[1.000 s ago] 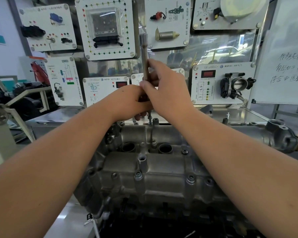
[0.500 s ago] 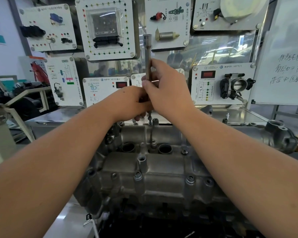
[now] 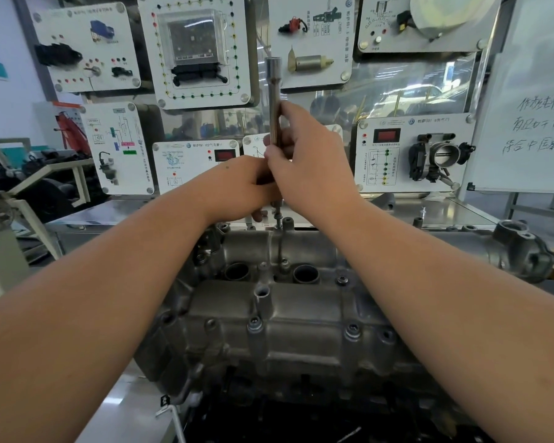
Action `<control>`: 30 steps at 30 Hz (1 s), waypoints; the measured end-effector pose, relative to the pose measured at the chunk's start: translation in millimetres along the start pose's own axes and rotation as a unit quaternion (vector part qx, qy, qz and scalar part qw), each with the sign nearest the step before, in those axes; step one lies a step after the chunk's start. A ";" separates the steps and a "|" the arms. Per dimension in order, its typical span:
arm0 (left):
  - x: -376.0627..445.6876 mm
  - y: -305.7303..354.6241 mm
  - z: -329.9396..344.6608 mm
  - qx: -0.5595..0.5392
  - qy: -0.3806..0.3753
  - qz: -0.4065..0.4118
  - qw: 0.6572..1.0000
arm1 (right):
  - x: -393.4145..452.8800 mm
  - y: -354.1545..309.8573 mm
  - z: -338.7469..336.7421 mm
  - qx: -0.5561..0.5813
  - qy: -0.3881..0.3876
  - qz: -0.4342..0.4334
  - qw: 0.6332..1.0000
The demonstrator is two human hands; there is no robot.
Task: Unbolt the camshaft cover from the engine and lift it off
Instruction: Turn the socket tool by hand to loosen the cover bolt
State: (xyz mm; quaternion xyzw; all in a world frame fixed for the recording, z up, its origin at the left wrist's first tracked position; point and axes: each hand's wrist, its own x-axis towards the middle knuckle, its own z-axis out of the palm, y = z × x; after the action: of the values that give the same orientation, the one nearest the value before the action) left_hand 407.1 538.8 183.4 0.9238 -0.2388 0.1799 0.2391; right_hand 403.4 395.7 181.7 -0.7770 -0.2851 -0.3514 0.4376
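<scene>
Hands, two of them, meet above the far edge of a grey cast-metal camshaft cover [image 3: 288, 318] that sits on top of the engine in the middle of the view. The right hand [image 3: 314, 167] has its fingers and thumb curled round the lower half of one long, slim metal socket extension [image 3: 274, 100], which stands nearly upright with its thicker socket end at the top. The left hand [image 3: 237, 187] is curled close against the same tool just below the right hand, the two touching; whether it grasps the shaft or something under it cannot be told, since its fingers are hidden. Directly beneath the hands one bolt [image 3: 278, 217] stands raised out of the cover's far edge. The cover has two round open wells [image 3: 306, 273] side by side near its middle, and at least four bolts [image 3: 352, 329] are seated along its near side. The engine rests on a steel workbench [image 3: 461, 215]. Behind it stands a wall of eight white training panels [image 3: 199, 49] carrying car electrical parts, one with a throttle body [image 3: 442, 158]. A whiteboard [image 3: 531, 100] with handwriting stands at the right, and a grey metal stand [image 3: 45, 177] at the left
</scene>
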 end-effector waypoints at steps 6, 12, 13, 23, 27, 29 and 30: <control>-0.1 0.5 -0.8 0.021 0.002 0.002 1.000 | -1.1 -0.1 -1.0 -0.014 0.007 -0.002 1.000; -0.4 0.1 -0.5 -0.009 -0.005 0.002 1.000 | 0.3 -1.7 -0.6 -0.004 -0.019 0.012 1.000; -0.6 0.0 -1.0 -0.014 -0.008 0.002 1.000 | 0.1 -2.2 -0.8 -0.004 -0.023 0.015 1.000; -0.3 0.9 -0.6 -0.011 -0.003 0.002 1.000 | -0.3 -2.5 -2.5 0.007 -0.007 0.006 1.000; -1.4 1.3 -1.6 -0.021 -0.015 0.002 1.000 | -4.0 -4.1 -2.2 0.000 -0.013 0.000 1.000; -0.5 0.6 -2.0 -0.020 -0.008 -0.005 1.000 | -5.1 -3.8 -2.1 -0.002 -0.005 -0.003 1.000; 0.2 0.1 -2.1 -0.017 -0.004 -0.006 1.000 | -4.7 -3.5 -1.8 0.000 -0.002 -0.005 1.000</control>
State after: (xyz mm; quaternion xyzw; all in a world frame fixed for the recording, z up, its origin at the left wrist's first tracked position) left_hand 406.8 539.8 185.3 0.9218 -0.2370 0.1710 0.2546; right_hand 397.5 395.0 180.3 -0.7766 -0.2896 -0.3517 0.4350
